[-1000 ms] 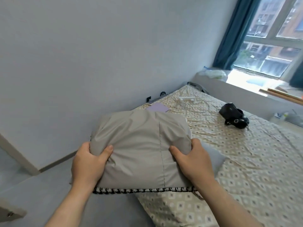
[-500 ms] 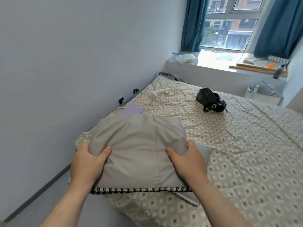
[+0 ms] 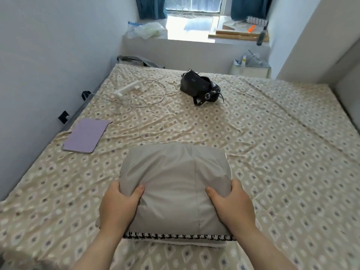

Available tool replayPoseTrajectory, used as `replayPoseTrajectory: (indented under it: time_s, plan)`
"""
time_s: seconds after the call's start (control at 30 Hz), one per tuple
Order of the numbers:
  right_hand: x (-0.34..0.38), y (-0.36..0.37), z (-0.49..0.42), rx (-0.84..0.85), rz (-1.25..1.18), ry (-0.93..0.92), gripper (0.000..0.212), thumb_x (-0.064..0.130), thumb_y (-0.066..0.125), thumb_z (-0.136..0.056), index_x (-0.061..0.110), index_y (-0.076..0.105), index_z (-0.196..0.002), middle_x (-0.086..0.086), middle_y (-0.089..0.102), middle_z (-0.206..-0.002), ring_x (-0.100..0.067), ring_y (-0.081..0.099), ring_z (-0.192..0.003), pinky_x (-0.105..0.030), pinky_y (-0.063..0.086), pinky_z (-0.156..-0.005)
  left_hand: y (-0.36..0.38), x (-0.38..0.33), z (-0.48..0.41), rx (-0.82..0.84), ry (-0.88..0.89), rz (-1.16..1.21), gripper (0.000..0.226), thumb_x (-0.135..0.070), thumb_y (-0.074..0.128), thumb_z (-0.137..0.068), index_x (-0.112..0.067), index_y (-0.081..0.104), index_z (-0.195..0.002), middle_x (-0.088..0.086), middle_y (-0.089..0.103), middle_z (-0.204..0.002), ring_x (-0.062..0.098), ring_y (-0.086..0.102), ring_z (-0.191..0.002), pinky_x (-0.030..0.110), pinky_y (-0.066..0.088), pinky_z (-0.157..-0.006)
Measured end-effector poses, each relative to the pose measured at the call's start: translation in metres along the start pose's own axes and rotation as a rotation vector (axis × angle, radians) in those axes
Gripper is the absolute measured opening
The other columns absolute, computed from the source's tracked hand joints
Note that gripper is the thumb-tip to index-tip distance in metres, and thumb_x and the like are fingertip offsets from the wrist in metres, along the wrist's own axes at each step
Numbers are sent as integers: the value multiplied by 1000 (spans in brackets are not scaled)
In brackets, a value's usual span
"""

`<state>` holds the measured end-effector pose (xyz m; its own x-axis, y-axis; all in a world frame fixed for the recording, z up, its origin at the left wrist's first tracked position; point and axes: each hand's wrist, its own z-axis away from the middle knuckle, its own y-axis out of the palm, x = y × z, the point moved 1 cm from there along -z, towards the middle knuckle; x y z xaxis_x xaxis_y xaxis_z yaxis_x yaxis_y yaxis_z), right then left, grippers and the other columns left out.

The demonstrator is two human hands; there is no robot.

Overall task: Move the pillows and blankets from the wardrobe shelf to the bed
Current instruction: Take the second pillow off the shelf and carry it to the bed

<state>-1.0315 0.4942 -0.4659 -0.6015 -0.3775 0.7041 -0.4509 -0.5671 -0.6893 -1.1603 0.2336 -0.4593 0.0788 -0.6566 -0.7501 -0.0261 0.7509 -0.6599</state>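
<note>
A folded beige-grey blanket bundle point(image 3: 173, 182) with a black-and-white houndstooth edge along its near side is over the near part of the bed point(image 3: 272, 152). My left hand point(image 3: 118, 207) grips its left near corner, thumb pressed into the top. My right hand point(image 3: 231, 203) grips the right near corner the same way. The bed has a beige diamond-patterned sheet. I cannot tell whether the bundle rests on the sheet or is held just above it.
On the bed lie a purple tablet case point(image 3: 85, 135) at the left, a white power strip with cables point(image 3: 128, 89), and a black bag point(image 3: 198, 86) farther back. White walls flank the bed. A cluttered window ledge point(image 3: 194, 38) is behind it.
I have turned from the wall side to face the bed squarely, and the bundle has moved with both hands over the near middle of the bed. Both grips are unchanged.
</note>
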Motion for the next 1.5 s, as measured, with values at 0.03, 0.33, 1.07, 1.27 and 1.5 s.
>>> replayPoseTrajectory:
  time_s: [0.03, 0.33, 1.07, 1.27, 1.5]
  plan:
    - [-10, 15, -12, -18, 5, 18, 50, 79, 58, -60, 38, 40, -82, 16, 59, -75, -3, 56, -65, -30, 44, -53, 20, 10, -12, 11, 1, 15, 38, -55, 72, -70, -25, 48, -75, -5, 57, -69, 16, 55, -60, 31, 36, -48]
    - [-136, 129, -60, -62, -28, 168, 56, 73, 69, -53, 38, 39, -85, 14, 56, -84, -11, 57, -77, -31, 43, -62, 171, 130, -48, 181, -62, 4, 48, -55, 76, -64, -26, 41, -79, -1, 55, -78, 21, 55, -71, 41, 46, -62]
    - [-42, -1, -40, 115, -210, -55, 60, 49, 63, -80, 44, 36, -133, 20, 43, -133, -4, 40, -123, -31, 37, -101, 113, -40, -11, 425, 265, 67, 57, -57, 54, -84, -29, 46, -133, -9, 46, -136, 9, 43, -119, 31, 36, -94]
    - [-13, -164, 1, -155, -392, -86, 50, 57, 59, -78, 47, 42, -125, 29, 47, -122, 3, 46, -117, -29, 39, -98, 62, -185, 54, 436, 395, 344, 34, -49, 52, -89, -37, 53, -121, -9, 55, -127, 12, 51, -115, 28, 41, -88]
    - [-19, -312, 89, -418, -333, -69, 43, 44, 63, -84, 41, 49, -125, 24, 53, -123, 4, 50, -110, -25, 42, -91, 36, -295, 127, 612, 666, 498, 33, -51, 56, -87, -33, 59, -115, -21, 59, -114, -7, 53, -104, 18, 41, -78]
